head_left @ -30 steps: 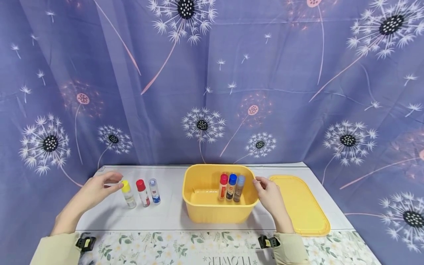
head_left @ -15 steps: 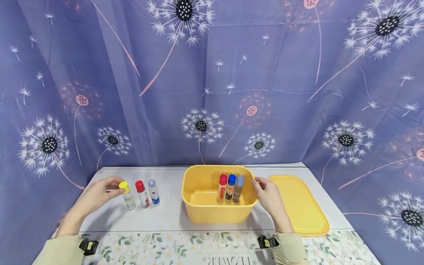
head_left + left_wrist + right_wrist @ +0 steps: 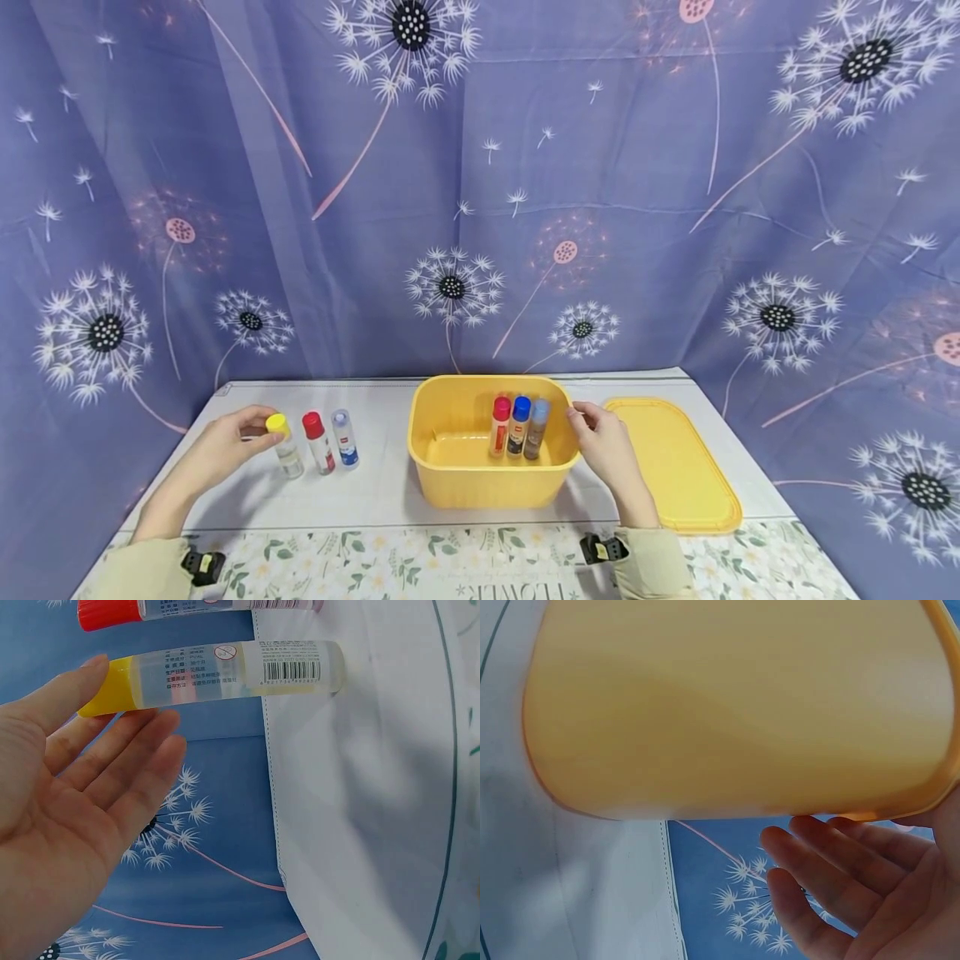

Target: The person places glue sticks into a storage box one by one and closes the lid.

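My left hand (image 3: 222,448) pinches the yellow cap of a clear liquid glue bottle (image 3: 195,679) between thumb and fingers. The other fingers spread loosely below. In the head view the bottle stands on the white tabletop at left. Beside it are a red-capped glue bottle (image 3: 318,443) and a clear-capped one with a blue label (image 3: 345,439). At the right end of a yellow box (image 3: 495,487), my right hand (image 3: 606,442) grips the rim, fingers along the far wall. Inside, toward the right, stand three bottles: red-capped (image 3: 500,427), dark-blue-capped (image 3: 518,427) and light-blue-topped (image 3: 536,429).
A flat yellow lid (image 3: 678,467) lies right of the box, behind my right forearm. A floral cloth strip (image 3: 375,560) runs along the front of the table. The purple dandelion curtain (image 3: 360,292) hangs behind and at both sides.
My left thumb and fingers have closed in on the yellow cap. My right hand stays at the box rim. The whole head view has shifted slightly left.
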`<state>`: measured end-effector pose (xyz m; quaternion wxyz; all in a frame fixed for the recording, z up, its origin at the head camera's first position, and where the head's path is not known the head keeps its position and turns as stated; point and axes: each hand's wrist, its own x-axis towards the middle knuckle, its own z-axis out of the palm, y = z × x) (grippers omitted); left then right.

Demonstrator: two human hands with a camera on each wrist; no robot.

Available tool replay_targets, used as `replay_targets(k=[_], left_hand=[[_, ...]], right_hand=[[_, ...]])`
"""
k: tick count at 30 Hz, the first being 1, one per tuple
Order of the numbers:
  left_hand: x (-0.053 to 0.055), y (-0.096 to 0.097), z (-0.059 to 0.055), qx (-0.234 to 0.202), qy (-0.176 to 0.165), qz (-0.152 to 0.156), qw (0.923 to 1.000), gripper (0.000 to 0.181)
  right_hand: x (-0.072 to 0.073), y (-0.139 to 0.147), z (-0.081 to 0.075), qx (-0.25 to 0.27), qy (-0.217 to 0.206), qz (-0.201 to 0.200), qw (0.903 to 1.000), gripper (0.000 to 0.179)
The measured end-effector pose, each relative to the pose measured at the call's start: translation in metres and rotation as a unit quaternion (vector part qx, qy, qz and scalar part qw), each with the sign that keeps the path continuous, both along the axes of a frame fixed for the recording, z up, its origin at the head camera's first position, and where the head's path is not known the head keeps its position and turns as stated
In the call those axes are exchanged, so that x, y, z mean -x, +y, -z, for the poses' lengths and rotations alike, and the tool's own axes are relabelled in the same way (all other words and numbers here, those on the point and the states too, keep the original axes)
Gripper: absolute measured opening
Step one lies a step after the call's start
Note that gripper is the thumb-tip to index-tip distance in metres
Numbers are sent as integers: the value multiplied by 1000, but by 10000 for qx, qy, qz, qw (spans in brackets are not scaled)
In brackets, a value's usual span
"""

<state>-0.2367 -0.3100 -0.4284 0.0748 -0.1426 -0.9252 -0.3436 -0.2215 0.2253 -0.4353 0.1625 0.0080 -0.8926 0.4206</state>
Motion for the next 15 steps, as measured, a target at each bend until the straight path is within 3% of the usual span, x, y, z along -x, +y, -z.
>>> replay_targets(k=[15], left_hand=[[0, 0, -3, 8, -11, -7, 10000, 35]], right_hand=[[0, 0, 1, -51, 15, 35, 10000, 32]])
